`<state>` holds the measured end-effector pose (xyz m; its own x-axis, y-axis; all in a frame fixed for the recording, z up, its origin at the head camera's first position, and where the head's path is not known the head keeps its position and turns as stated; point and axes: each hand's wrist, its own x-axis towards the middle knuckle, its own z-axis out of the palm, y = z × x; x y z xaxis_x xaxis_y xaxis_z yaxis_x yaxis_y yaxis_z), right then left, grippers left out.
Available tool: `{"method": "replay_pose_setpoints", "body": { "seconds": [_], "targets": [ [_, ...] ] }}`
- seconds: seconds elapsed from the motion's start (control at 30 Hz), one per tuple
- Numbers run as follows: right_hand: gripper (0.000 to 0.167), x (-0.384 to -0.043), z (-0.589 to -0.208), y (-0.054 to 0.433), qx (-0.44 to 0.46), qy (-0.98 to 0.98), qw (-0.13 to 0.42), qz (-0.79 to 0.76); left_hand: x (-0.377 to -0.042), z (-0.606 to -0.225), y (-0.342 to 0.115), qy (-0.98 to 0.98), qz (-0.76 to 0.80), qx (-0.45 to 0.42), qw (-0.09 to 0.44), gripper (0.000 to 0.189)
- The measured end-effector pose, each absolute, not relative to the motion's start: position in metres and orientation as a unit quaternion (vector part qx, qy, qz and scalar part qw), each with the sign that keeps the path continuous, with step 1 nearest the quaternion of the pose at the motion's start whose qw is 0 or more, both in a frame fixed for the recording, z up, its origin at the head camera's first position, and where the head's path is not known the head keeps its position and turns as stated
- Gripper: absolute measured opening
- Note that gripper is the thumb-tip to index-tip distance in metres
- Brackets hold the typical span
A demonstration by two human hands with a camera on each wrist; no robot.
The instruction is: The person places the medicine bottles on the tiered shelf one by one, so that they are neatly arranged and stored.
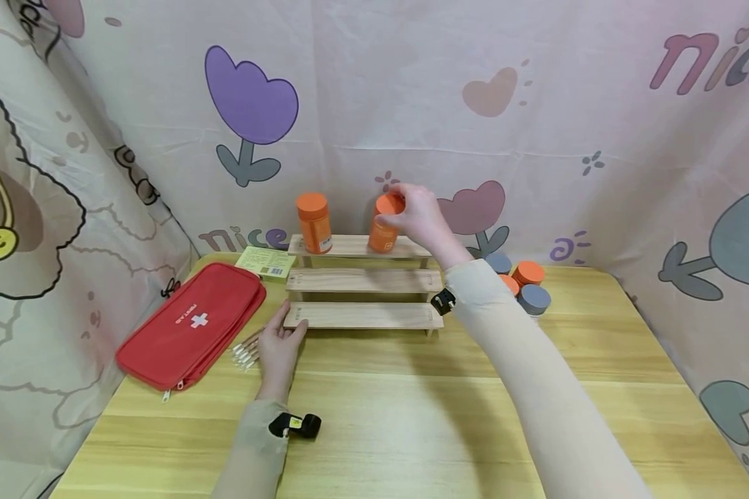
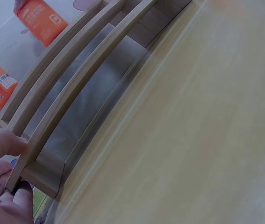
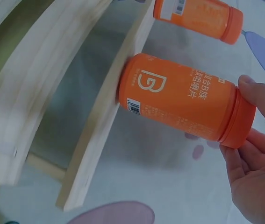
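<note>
My right hand grips the cap of an orange pill bottle, whose base meets the top step of a three-step wooden rack. In the right wrist view, thumb and fingers wrap the cap's sides. A second orange pill bottle stands upright at the left of that same step. Down at the lowest step, my left hand holds the rack's left end; the left wrist view shows the thumb above the board and fingers beneath it.
A red first aid pouch lies left of the rack, beside a green-yellow box. Several cotton swabs lie by my left hand. Several bottles with orange and grey caps stand right of the rack, partly behind my right sleeve.
</note>
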<state>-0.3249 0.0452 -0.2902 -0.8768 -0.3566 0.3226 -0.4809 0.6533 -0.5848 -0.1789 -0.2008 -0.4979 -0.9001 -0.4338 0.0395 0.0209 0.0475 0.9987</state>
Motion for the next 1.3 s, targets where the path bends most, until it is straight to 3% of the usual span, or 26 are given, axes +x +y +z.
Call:
{"method": "replay_pose_setpoints", "body": {
  "seconds": [0.53, 1.13, 1.3],
  "targets": [
    [0.054, -0.337, -0.290, 0.013, 0.248, -0.903, 0.084, 0.342, -0.181, -0.496, -0.200, -0.703, -0.674, 0.152, 0.167, 0.058],
    [0.065, -0.339, -0.309, 0.019, 0.251, -0.845, 0.050, 0.470, -0.178, -0.490, -0.200, -0.699, -0.681, 0.151, 0.158, 0.058],
    [0.057, -0.333, -0.310, 0.027, 0.251, -0.823, 0.068, 0.504, -0.172, -0.474, -0.196, -0.699, -0.684, 0.146, 0.150, 0.059]
  ]
}}
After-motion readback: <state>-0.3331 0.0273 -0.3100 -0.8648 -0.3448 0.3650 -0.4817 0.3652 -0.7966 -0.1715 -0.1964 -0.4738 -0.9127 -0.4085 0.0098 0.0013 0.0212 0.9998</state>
